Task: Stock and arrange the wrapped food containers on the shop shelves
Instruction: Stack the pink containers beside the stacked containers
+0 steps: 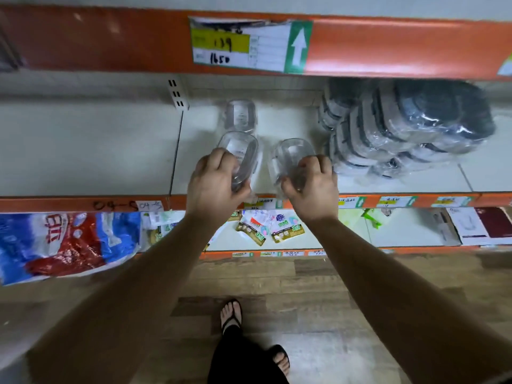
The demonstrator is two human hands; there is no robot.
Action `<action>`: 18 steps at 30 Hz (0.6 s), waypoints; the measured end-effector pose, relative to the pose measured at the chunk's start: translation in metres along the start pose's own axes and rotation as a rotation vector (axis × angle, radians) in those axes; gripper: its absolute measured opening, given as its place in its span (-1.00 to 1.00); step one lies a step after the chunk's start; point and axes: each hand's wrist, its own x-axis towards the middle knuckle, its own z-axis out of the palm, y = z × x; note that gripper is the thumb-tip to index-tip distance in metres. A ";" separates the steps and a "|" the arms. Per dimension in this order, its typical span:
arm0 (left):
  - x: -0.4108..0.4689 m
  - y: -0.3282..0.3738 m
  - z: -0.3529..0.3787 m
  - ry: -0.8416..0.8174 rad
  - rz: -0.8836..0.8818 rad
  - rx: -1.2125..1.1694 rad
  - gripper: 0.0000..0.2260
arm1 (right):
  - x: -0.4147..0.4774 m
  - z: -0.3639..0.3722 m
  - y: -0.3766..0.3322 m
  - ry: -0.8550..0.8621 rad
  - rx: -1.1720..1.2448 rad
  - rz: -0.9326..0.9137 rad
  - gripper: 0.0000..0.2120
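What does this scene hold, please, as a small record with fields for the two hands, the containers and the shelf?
left: left hand grips a clear wrapped plastic container
right: right hand grips a second clear wrapped container
behind: third clear container stands farther back, behind the left one
right side: stack of dark-lidded wrapped containers
surface: white shelf with orange front edge
state: both held containers are near the shelf front

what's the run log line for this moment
left hand: grips left clear container | right hand: grips right clear container | both at shelf front
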 end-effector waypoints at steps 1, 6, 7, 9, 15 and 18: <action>-0.012 0.008 -0.013 0.000 0.002 -0.014 -0.74 | -0.010 -0.013 -0.005 0.009 0.007 -0.010 -0.60; -0.060 0.040 -0.072 0.034 0.089 -0.001 -0.71 | -0.056 -0.073 -0.023 0.005 0.083 -0.027 -0.62; -0.068 0.045 -0.082 0.044 0.106 0.003 -0.70 | -0.065 -0.084 -0.026 0.010 0.107 -0.028 -0.62; -0.082 0.057 -0.104 0.076 0.123 -0.001 -0.70 | -0.081 -0.106 -0.034 0.035 0.148 -0.059 -0.64; -0.101 0.083 -0.158 0.174 0.199 -0.046 -0.73 | -0.114 -0.157 -0.052 0.124 0.297 -0.105 -0.67; -0.091 0.089 -0.184 0.241 0.264 -0.015 -0.68 | -0.121 -0.179 -0.061 0.215 0.385 -0.165 -0.65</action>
